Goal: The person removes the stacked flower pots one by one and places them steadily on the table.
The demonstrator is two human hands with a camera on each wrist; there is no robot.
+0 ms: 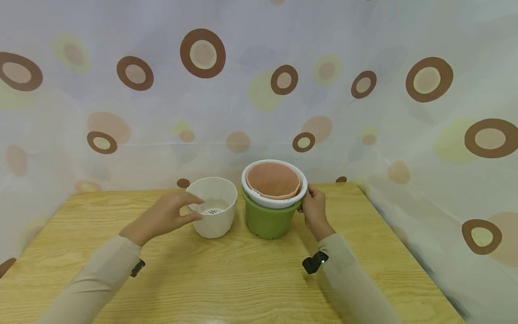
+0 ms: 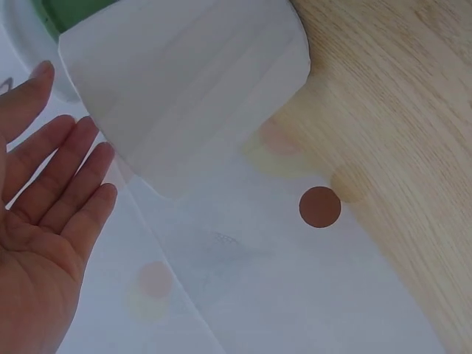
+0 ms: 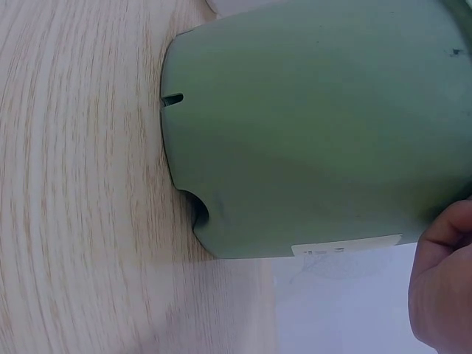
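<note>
A white flowerpot (image 1: 214, 225) with a faceted wall and small drainage holes stands upright on the table. My left hand (image 1: 174, 213) is at its left rim, thumb and fingers spread apart; in the left wrist view the straight fingers (image 2: 92, 158) lie close beside the pot's edge. Right of it stands a green flowerpot (image 1: 269, 220), with a white-rimmed pot (image 1: 272, 202) and a terracotta-coloured pot (image 1: 273, 179) nested in it. With curled fingers my right hand (image 1: 315, 207) grips the stack's right rim. The right wrist view shows a label (image 3: 346, 245) on the green wall; the fingertips are partly hidden.
The wooden table (image 1: 226, 288) extends in front of the pots and to both sides. Close behind it hangs a pale sheet (image 1: 243, 103) with round brown, peach and yellow spots, which continues along the right side.
</note>
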